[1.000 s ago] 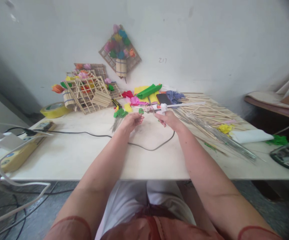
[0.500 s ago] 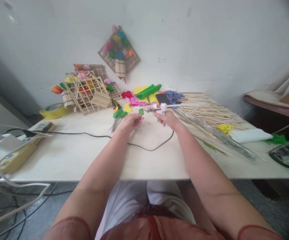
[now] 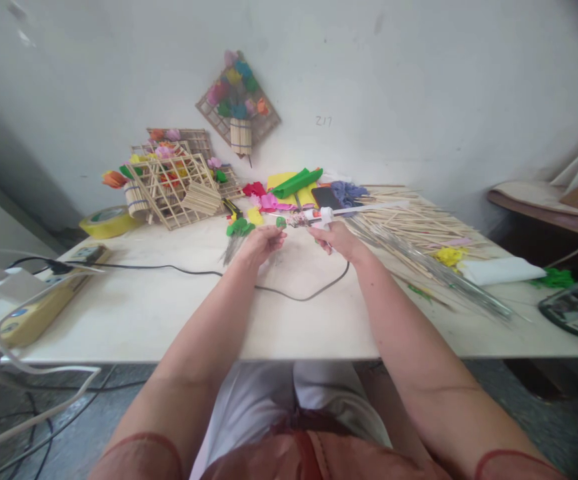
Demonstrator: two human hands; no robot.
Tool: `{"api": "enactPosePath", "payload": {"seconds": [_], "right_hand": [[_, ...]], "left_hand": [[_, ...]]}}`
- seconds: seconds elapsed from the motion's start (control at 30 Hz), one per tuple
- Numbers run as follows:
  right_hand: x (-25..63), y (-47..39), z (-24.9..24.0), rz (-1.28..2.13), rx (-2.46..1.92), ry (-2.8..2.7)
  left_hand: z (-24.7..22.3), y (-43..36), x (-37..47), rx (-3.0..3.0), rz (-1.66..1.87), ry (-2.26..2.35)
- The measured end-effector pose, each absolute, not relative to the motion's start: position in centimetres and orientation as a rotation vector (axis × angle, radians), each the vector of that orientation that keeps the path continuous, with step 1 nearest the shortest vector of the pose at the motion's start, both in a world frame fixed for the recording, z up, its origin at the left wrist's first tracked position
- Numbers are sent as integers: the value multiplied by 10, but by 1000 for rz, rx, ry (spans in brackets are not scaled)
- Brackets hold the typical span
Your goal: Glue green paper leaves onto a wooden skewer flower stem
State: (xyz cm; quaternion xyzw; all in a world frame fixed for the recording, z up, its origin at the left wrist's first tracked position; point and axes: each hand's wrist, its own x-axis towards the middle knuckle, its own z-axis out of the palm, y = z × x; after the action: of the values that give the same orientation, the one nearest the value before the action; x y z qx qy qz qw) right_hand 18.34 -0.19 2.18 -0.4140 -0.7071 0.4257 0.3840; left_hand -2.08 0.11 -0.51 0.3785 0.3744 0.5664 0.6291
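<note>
White table (image 3: pixel 309 327), pale wall (image 3: pixel 393 100) behind w/ "217" penciled on it. Diamond panel (image 3: pixel 269 120) w/ paper flowers on wall, beyond the fingers & a bit L. Lattice pile (image 3: pixel 173 193) on table, far L of fingers; tape roll (image 3: pixel 109 223) by it, yellow. Power strip (image 3: pixel 39 307) at near L edge. Colored paper (image 3: pixel 296 183) & dark phone (image 3: pixel 325 197) just past the fingers; thin sticks (image 3: pixel 419 223) fanned out to R, wire bundle (image 3: pixel 449 280) on their near side.

L hand (image 3: pixel 263 243): fingers narrow, tips pinching green bit (image 3: pixel 281 222). R hand (image 3: pixel 333 237): fingers wrapped round glue gun (image 3: pixel 327 215).

Green bit: small, bright green, roundish, crumpled-looking; fine detail too blurry. Sits at L fingertips, near gun's front end. Gun: white body, grubby mottled front, a touch of red/orange near the middle; long white stick (image 3: pixel 373 209) running out back, R of R fingers.

Gun's front pts L, toward green bit; long axis approx. side to side, across the table. Can't tell if tip touches bit. Green bit's own axis: can't tell, too small. Black cord (image 3: pixel 301 300) loops on table, nearer the body than the fingers. Green flowers (image 3: pixel 240 227) w/ wire stems lie just L of L fingers.
</note>
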Motion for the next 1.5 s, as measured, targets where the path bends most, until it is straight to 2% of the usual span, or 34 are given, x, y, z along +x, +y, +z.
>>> {"api": "enactPosePath", "payload": {"seconds": [0.37,0.53,0.67,0.77,1.17,1.33,1.5], "right_hand": [[184,-4,27,981,-1126,-1734],[183,2,22,670,-1415,-1761],[179,7,12,256,-1580,-2018],[171,6,7,89,-1652,-2230],[151,1,-6,-36,-1561,-2554],[180,13,6,-29,-1649,-2266],[222,30,7,-47,-2031,-1918]], "left_hand": [[-5,1,-23,841,1318,861],[-3,1,-25,830,1345,851],[0,3,-28,804,1407,850],[3,4,-30,803,1443,818],[12,-1,-23,885,1423,753],[13,-4,-18,887,1384,772],[10,-6,-14,934,1315,769]]}}
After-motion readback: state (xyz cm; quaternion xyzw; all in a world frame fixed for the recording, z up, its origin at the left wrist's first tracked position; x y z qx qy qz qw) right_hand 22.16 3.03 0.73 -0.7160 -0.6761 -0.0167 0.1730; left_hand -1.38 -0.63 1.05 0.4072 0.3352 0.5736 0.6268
